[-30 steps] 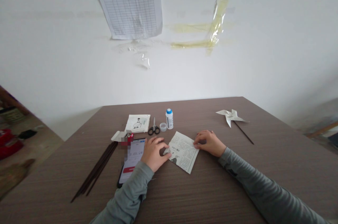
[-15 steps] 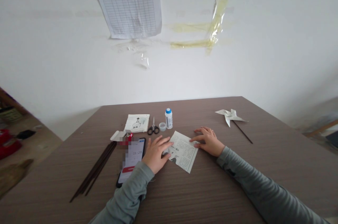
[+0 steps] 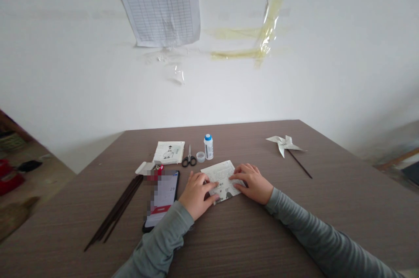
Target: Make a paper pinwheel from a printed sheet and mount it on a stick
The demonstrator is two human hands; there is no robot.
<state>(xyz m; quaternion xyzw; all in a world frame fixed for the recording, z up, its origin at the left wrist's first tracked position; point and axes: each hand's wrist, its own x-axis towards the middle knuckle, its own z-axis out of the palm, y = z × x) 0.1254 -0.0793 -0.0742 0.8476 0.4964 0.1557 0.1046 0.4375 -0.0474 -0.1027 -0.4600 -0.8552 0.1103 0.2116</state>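
A square sheet of printed paper [image 3: 221, 173] with dark drawings along its near edge lies on the table between my hands. My left hand [image 3: 197, 195] rests at its left side, thumb and fingers apart, the fingertips on the sheet. From the right, my right hand [image 3: 253, 183] touches the opposite side with its fingers spread. Both hands cover parts of the sheet's edges. Left of my left hand lies a phone [image 3: 162, 199] with a lit screen. Beyond the sheet stand a white bottle with a blue cap [image 3: 208, 147] and a small clear cup [image 3: 200, 156].
Scissors [image 3: 189, 160] lie beside a stack of square paper [image 3: 169, 152]. A small red and white box [image 3: 152, 170] and several dark sticks [image 3: 116, 210] are at the left. A paper pinwheel [image 3: 284, 143] on a stick lies at the right. The wall [image 3: 229, 99] rises behind the table.
The sheet has turned on the table, so its drawings now face the near edge. Both hands have shifted with it, the right one slightly left and nearer.
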